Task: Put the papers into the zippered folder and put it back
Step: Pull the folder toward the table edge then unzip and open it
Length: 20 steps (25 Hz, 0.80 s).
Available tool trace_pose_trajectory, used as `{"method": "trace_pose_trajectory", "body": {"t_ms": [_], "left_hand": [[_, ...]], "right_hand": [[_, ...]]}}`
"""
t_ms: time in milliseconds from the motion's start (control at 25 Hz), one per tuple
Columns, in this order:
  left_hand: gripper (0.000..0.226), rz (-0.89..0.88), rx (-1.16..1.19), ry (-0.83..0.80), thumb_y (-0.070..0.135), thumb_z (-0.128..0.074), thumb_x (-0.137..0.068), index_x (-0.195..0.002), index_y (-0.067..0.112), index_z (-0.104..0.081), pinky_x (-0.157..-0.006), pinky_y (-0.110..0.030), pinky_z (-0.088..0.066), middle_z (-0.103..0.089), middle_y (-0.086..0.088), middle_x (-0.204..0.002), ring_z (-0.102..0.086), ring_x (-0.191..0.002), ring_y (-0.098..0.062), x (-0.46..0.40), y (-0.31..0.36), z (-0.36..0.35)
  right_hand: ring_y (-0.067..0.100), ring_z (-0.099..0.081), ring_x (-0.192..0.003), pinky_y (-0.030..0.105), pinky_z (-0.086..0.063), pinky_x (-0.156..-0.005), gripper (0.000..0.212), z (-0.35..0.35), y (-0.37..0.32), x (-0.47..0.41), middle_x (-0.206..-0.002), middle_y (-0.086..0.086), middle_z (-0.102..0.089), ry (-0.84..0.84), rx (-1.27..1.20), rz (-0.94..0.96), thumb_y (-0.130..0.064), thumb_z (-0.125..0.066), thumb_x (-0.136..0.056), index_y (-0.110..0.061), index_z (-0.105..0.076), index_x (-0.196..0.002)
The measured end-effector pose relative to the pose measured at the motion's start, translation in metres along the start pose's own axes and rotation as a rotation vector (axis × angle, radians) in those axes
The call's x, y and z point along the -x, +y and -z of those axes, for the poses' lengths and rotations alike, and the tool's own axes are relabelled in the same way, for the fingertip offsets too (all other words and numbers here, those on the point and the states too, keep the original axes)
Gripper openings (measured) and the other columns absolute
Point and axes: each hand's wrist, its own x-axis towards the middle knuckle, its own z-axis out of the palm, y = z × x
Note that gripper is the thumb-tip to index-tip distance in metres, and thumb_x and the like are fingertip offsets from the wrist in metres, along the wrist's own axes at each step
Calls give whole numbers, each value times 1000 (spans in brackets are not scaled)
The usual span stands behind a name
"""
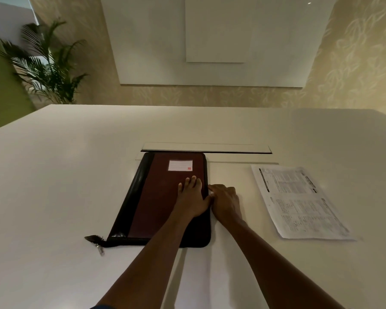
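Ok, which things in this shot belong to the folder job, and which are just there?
Part of the job:
zippered folder, closed, flat on the table
papers, lying to its right
left hand, flat on the cover
right hand, at the folder's right edge

Just there:
potted plant
wall panel
table slot

I see a zippered folder [165,197] in dark maroon with a glossy black band down its nine o'clock side and black edging; a white label [180,165] with faint pink lines and a small red square sits near its twelve o'clock end. The papers [299,201] at three o'clock are white with dense black print. The table [54,175] is plain cream-white. The wallpaper [354,63] shows a pale leaf pattern on beige. At ten o'clock, a dark green palm plant [47,63].
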Motion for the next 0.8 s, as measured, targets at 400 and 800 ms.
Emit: {"method": "trace_pose_trajectory", "body": {"t_ms": [400, 800], "left_hand": [[64, 38, -114, 30, 40, -46, -93, -144, 3, -36, -117, -49, -26, -33, -21, -152, -27, -142, -40, -2, 23, 13], [20, -43, -178, 231, 16, -59, -82, -100, 8, -62, -66, -34, -47, -64, -10, -99, -65, -88, -28, 14, 55, 88]], "right_hand": [[24, -46, -117, 38, -32, -91, 29, -1, 3, -1, -119, -5, -62, -61, -9, 29, -25, -47, -96, -31, -59, -122], [20, -38, -123, 39, -30, -100, 34, 1, 7, 2, -137, -8, -52, -118, 58, 25, -39, -47, -93, -34, -57, -125]]}}
